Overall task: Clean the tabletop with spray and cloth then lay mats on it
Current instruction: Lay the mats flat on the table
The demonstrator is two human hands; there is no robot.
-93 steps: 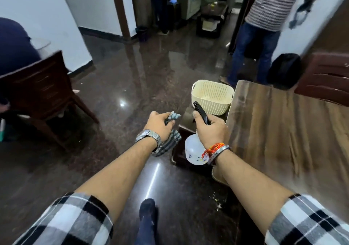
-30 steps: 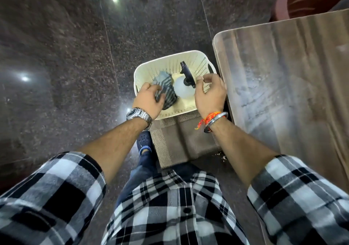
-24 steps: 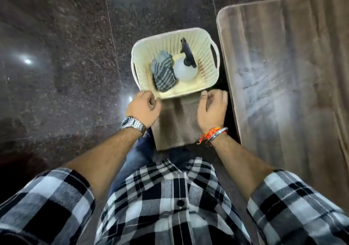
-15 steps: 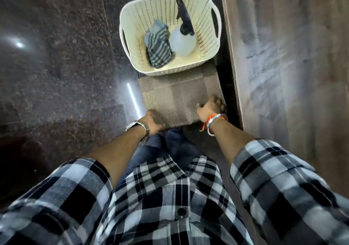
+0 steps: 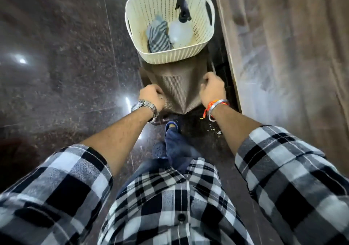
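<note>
A brown woven mat (image 5: 177,91) is lifted at its near end, sagging between my two hands while its far end runs under the basket. My left hand (image 5: 151,96) grips the mat's near left edge and my right hand (image 5: 212,87) grips its right edge. The cream plastic basket (image 5: 143,44) stands just beyond, holding the striped grey cloth (image 5: 158,36) and the white spray bottle (image 5: 179,31) with its black trigger head. The wooden tabletop (image 5: 292,55) runs along the right, its surface streaked with wet wipe marks.
A dark low stool or stand (image 5: 222,71) carries the mat and basket beside the table edge. Polished dark stone floor (image 5: 56,65) spreads to the left. My feet in dark blue shoes (image 5: 171,126) stand directly under the mat.
I put the cloth and spray bottle into the basket and let them go. Both hands then moved to the mat's near end, closed on its edges and raised it.
</note>
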